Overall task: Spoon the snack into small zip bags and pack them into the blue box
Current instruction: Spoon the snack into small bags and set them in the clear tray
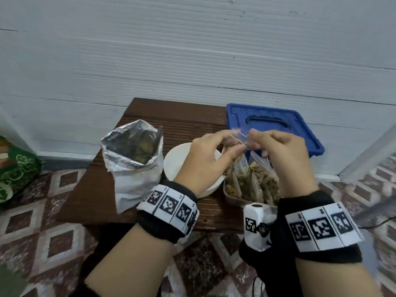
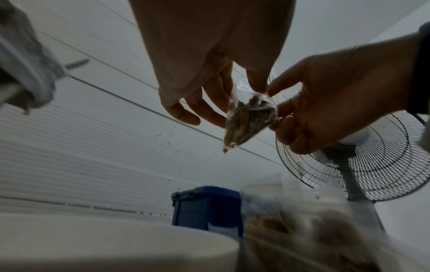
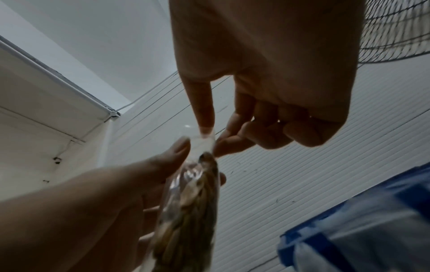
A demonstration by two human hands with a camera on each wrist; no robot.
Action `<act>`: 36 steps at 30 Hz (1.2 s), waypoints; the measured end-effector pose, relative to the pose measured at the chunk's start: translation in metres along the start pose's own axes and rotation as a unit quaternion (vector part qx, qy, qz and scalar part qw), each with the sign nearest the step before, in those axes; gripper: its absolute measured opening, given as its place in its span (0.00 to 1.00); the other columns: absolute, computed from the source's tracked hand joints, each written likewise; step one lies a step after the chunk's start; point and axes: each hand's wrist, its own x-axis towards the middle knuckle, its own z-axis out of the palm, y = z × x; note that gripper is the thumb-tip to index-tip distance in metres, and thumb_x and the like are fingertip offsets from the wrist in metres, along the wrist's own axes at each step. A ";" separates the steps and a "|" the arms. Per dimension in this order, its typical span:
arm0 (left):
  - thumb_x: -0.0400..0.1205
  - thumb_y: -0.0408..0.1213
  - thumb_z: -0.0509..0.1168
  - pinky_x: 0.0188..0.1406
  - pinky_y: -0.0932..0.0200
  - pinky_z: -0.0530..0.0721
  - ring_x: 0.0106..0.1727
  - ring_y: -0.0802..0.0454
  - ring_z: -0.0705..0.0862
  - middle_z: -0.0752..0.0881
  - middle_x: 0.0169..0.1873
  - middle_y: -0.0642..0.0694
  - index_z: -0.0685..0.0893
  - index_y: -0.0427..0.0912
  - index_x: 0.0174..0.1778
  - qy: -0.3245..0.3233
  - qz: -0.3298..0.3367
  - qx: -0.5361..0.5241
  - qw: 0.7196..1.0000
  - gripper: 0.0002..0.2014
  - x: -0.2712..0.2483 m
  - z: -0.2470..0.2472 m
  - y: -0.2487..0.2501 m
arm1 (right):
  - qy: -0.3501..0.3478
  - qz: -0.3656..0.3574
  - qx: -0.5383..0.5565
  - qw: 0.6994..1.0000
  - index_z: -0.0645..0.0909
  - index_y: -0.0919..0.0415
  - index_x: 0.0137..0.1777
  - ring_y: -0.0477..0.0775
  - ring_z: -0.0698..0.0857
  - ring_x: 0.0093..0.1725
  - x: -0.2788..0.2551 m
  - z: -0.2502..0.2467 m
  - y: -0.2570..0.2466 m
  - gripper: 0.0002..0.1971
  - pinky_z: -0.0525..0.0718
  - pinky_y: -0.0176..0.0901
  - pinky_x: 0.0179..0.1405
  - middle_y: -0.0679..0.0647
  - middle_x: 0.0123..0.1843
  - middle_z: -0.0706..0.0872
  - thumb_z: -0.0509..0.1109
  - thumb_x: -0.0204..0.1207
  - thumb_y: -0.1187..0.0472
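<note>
A small clear zip bag (image 1: 240, 136) partly filled with brown snack hangs in the air between both hands. My left hand (image 1: 212, 155) pinches the bag's top edge from the left, and my right hand (image 1: 278, 151) pinches it from the right. The same bag (image 2: 249, 117) shows from below in the left wrist view, and the bag (image 3: 190, 206) fills the lower middle of the right wrist view. The blue box (image 1: 272, 127) stands closed at the back right, behind the hands. An open foil snack bag (image 1: 132, 157) stands on the left of the brown table (image 1: 171, 116).
A white bowl (image 1: 173, 161) sits under my left hand. A clear tray (image 1: 252, 187) holds several filled zip bags in front of the blue box. A standing fan (image 2: 363, 165) is at the right. A green bag (image 1: 15, 170) lies on the tiled floor at the far left.
</note>
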 end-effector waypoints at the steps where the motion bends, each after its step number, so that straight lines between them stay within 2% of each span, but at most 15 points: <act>1: 0.80 0.54 0.64 0.61 0.51 0.80 0.55 0.59 0.84 0.89 0.51 0.55 0.84 0.49 0.64 -0.007 0.001 0.001 1.000 0.20 -0.001 0.006 -0.002 | -0.007 0.005 -0.009 1.000 0.88 0.59 0.33 0.35 0.78 0.24 0.001 -0.006 0.002 0.12 0.71 0.33 0.34 0.43 0.24 0.84 0.73 0.75 0.55; 3: 0.79 0.56 0.62 0.63 0.50 0.79 0.58 0.58 0.83 0.88 0.53 0.55 0.84 0.50 0.65 -0.016 0.003 0.000 1.000 0.22 -0.002 0.015 -0.006 | -0.023 0.019 -0.011 1.000 0.89 0.61 0.35 0.33 0.79 0.26 0.000 -0.015 0.005 0.14 0.71 0.34 0.37 0.45 0.28 0.87 0.72 0.75 0.52; 5: 0.80 0.56 0.62 0.65 0.44 0.78 0.62 0.56 0.82 0.87 0.58 0.56 0.83 0.51 0.66 -0.026 0.014 0.015 0.999 0.22 -0.004 0.022 -0.011 | -0.034 0.030 -0.014 0.999 0.90 0.62 0.38 0.32 0.80 0.28 -0.002 -0.022 0.005 0.17 0.72 0.36 0.41 0.46 0.31 0.89 0.73 0.72 0.47; 8: 0.80 0.57 0.61 0.63 0.39 0.77 0.64 0.53 0.82 0.86 0.60 0.55 0.83 0.52 0.67 -0.042 0.027 0.056 0.997 0.22 -0.004 0.031 -0.017 | -0.048 0.023 -0.069 0.996 0.91 0.56 0.37 0.34 0.84 0.33 -0.004 -0.026 0.005 0.16 0.77 0.37 0.42 0.48 0.33 0.90 0.76 0.67 0.42; 10: 0.80 0.59 0.62 0.63 0.39 0.77 0.64 0.52 0.81 0.86 0.60 0.56 0.82 0.53 0.69 -0.049 0.029 0.068 0.996 0.24 -0.005 0.035 -0.019 | -0.045 0.013 -0.112 0.993 0.90 0.54 0.36 0.40 0.88 0.40 -0.004 -0.026 0.008 0.15 0.83 0.41 0.46 0.48 0.35 0.91 0.78 0.66 0.42; 12: 0.78 0.60 0.63 0.64 0.39 0.76 0.65 0.53 0.80 0.85 0.61 0.57 0.78 0.56 0.72 -0.047 0.030 0.065 0.996 0.26 -0.006 0.036 -0.019 | -0.031 0.004 -0.145 0.989 0.90 0.53 0.37 0.43 0.89 0.42 -0.002 -0.027 0.011 0.11 0.86 0.44 0.49 0.48 0.35 0.91 0.78 0.67 0.45; 14: 0.77 0.61 0.64 0.64 0.38 0.76 0.65 0.53 0.80 0.85 0.60 0.56 0.77 0.58 0.73 -0.043 0.031 0.058 0.997 0.28 -0.007 0.036 -0.018 | -0.012 -0.011 -0.177 0.984 0.90 0.54 0.37 0.43 0.88 0.40 0.000 -0.028 0.013 0.06 0.87 0.47 0.50 0.48 0.33 0.90 0.77 0.70 0.53; 16: 0.76 0.61 0.64 0.64 0.38 0.76 0.64 0.53 0.80 0.85 0.59 0.56 0.77 0.57 0.73 -0.044 0.028 0.054 0.997 0.29 -0.007 0.037 -0.015 | -0.005 -0.023 -0.190 0.981 0.90 0.54 0.36 0.40 0.87 0.38 0.001 -0.028 0.013 0.06 0.86 0.44 0.47 0.46 0.31 0.89 0.75 0.72 0.55; 19: 0.74 0.62 0.64 0.63 0.37 0.77 0.62 0.52 0.81 0.86 0.57 0.54 0.82 0.51 0.69 -0.037 0.019 0.048 0.998 0.30 -0.006 0.039 -0.012 | -0.017 -0.022 -0.175 0.984 0.88 0.54 0.31 0.34 0.82 0.28 -0.001 -0.028 0.008 0.13 0.77 0.30 0.34 0.40 0.23 0.84 0.74 0.72 0.48; 21: 0.74 0.63 0.63 0.63 0.38 0.77 0.62 0.53 0.81 0.86 0.58 0.55 0.83 0.52 0.67 -0.039 0.015 0.049 0.998 0.29 -0.005 0.040 -0.011 | -0.027 -0.020 -0.168 0.985 0.88 0.54 0.32 0.35 0.82 0.29 -0.003 -0.028 0.006 0.13 0.76 0.25 0.31 0.40 0.24 0.85 0.76 0.70 0.45; 24: 0.74 0.62 0.64 0.63 0.38 0.77 0.62 0.53 0.80 0.85 0.58 0.56 0.78 0.58 0.72 -0.049 0.016 0.047 0.998 0.29 -0.004 0.041 -0.011 | -0.013 -0.025 -0.171 0.985 0.89 0.54 0.35 0.40 0.87 0.35 0.000 -0.031 0.007 0.06 0.81 0.33 0.37 0.46 0.31 0.89 0.78 0.69 0.54; 27: 0.74 0.63 0.65 0.64 0.38 0.76 0.63 0.55 0.79 0.84 0.57 0.59 0.76 0.56 0.75 -0.053 0.014 0.045 0.997 0.33 -0.003 0.044 -0.010 | 0.016 -0.026 -0.183 0.983 0.88 0.54 0.35 0.44 0.88 0.36 0.005 -0.036 0.007 0.04 0.83 0.39 0.40 0.47 0.31 0.89 0.77 0.70 0.59; 31: 0.74 0.66 0.60 0.69 0.39 0.74 0.65 0.59 0.78 0.84 0.58 0.61 0.76 0.54 0.75 -0.068 -0.029 0.028 0.997 0.34 -0.002 0.045 -0.010 | 0.063 -0.039 -0.182 0.981 0.86 0.51 0.33 0.41 0.84 0.32 0.010 -0.050 0.001 0.07 0.80 0.34 0.38 0.46 0.30 0.87 0.75 0.72 0.59; 36: 0.79 0.63 0.58 0.69 0.42 0.76 0.65 0.59 0.79 0.84 0.60 0.59 0.77 0.53 0.74 -0.076 -0.069 0.031 0.994 0.29 -0.004 0.046 -0.018 | 0.136 -0.036 -0.189 0.972 0.83 0.49 0.28 0.40 0.80 0.30 0.014 -0.072 -0.001 0.12 0.77 0.37 0.39 0.45 0.27 0.83 0.74 0.72 0.62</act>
